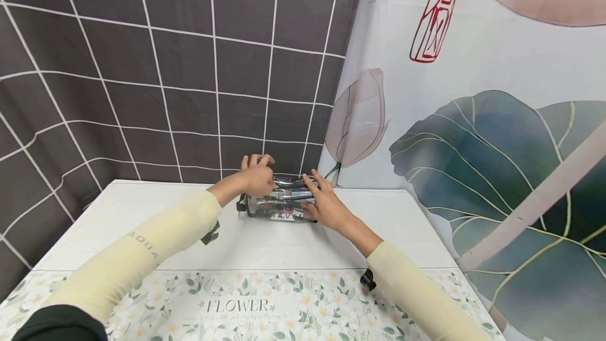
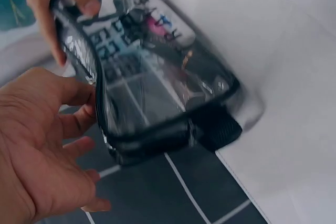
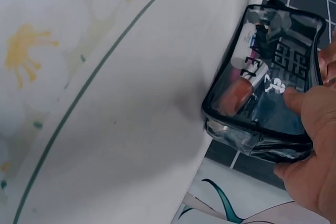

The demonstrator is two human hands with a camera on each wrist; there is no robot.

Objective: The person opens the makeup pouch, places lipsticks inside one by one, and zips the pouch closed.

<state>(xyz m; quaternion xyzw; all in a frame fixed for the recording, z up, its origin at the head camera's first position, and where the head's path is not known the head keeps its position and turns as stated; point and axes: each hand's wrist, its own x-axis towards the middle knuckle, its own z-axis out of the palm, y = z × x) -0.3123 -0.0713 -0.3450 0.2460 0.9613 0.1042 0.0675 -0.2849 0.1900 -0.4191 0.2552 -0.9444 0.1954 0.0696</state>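
A clear zippered travel pouch [image 1: 284, 208] with black piping stands at the back of the white table, its lettering partly reading "RAVEL". Its top edge is where my left hand [image 1: 258, 179] pinches with thumb and forefinger; the other fingers fan apart in the left wrist view. My right hand [image 1: 327, 205] holds the opposite end, thumb on one side and fingers over the other. Through the plastic show a white-and-pink tube [image 3: 243, 45], an orange-brown bottle [image 3: 236, 97] with a silver cap, and a dark patterned item [image 3: 291, 59]. A black side loop [image 2: 223, 129] sticks out from one end.
The white table [image 1: 379, 225] has a floral cloth [image 1: 236, 299] along its front. Behind the pouch hangs a dark grid-patterned curtain [image 1: 184, 104], and to the right a cloth printed with lotus leaves [image 1: 454, 162].
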